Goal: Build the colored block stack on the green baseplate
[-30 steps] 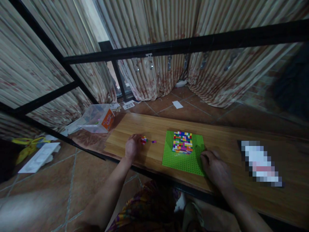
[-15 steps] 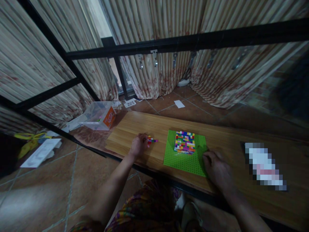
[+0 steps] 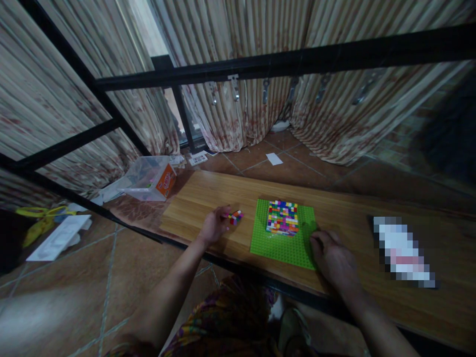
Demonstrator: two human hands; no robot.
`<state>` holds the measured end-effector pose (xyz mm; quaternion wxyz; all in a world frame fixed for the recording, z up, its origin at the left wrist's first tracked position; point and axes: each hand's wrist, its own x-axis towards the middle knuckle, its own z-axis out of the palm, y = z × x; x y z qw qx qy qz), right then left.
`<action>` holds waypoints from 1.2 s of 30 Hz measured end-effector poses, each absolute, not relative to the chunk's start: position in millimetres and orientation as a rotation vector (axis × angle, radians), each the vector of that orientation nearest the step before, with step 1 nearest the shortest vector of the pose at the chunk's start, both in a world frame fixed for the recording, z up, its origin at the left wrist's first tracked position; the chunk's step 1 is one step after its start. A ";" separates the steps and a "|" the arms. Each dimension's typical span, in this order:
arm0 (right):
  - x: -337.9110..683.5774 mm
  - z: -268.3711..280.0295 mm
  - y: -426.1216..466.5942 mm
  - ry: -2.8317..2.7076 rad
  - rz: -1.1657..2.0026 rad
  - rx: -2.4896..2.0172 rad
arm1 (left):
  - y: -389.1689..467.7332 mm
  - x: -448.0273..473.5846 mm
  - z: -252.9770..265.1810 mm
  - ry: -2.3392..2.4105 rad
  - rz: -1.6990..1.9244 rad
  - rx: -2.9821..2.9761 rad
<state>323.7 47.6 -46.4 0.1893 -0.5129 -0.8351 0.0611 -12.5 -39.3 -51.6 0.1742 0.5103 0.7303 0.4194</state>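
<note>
My left hand [image 3: 213, 227] is bent at the left part of the bench, its fingertips closed on small coloured toy bricks [image 3: 235, 217]; the fingers hide part of the little cluster. A green studded baseplate [image 3: 278, 250] lies to the right of them. On its upper part stands a block built of many-coloured toy bricks [image 3: 283, 218]. My right hand [image 3: 336, 257] is closed at the baseplate's right edge, thumb and fingers pressed together. What it holds, if anything, is hidden.
The wooden bench [image 3: 208, 188] has a dark front edge. A clear plastic tub [image 3: 147, 181] with an orange label stands beyond its left end. A blurred-out flat object [image 3: 403, 253] lies to the right. A black rail [image 3: 267, 69] with hooks crosses before striped curtains [image 3: 253, 114].
The small bricks at my left fingertips have shifted and lie differently, with an orange one now showing on top. My right hand stays by the baseplate. The whole view has slid slightly.
</note>
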 end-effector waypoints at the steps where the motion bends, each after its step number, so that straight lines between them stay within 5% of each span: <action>1: 323.6 -46.3 47.5 -2.348 0.171 -1.440 | -39.7 -13.4 -50.9 2.062 1.193 1.443; 7: 323.9 -47.2 48.2 -2.351 0.156 -1.440 | -43.0 -21.1 -41.3 2.172 1.120 1.433; 20: 323.7 -48.7 48.9 -2.338 0.165 -1.434 | -33.1 -25.5 -11.9 2.473 0.307 1.727; 36: 323.7 -48.0 48.1 -2.327 0.174 -1.388 | -33.0 -18.1 -17.6 2.515 0.201 1.831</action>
